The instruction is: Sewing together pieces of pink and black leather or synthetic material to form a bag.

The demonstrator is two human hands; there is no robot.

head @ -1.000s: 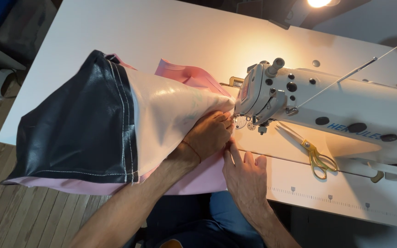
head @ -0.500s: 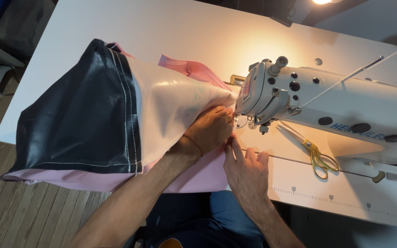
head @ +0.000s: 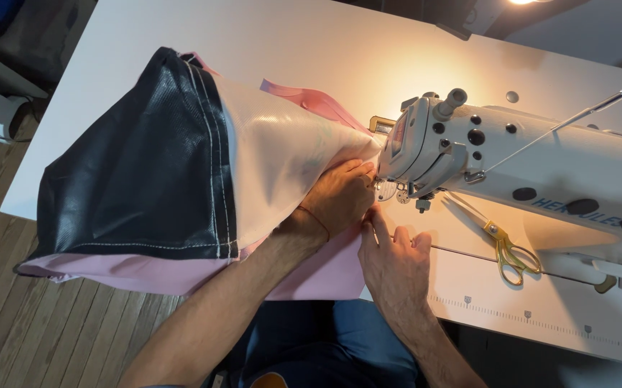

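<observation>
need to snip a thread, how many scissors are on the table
1: gold-handled scissors lie on the white table in front of the sewing machine, right of the right hand. More could lie hidden under the fabric.

Down at the white sewing machine (head: 498, 172), both hands are on the work. The left hand (head: 339, 197) presses flat on the cream panel (head: 282, 165) of the fabric piece, fingertips right up against the machine's head by the needle. The right hand (head: 393, 259) lies just beside it, fingers on the pink edge (head: 325, 269) at the counter's (head: 325, 50) front. The black panel (head: 138, 172) with white stitching bulges up to the left, spilling past the counter edge. Gold-handled scissors (head: 501, 248) rest under the machine arm, well clear of both hands. A lamp glows warm over the needle area.
</observation>
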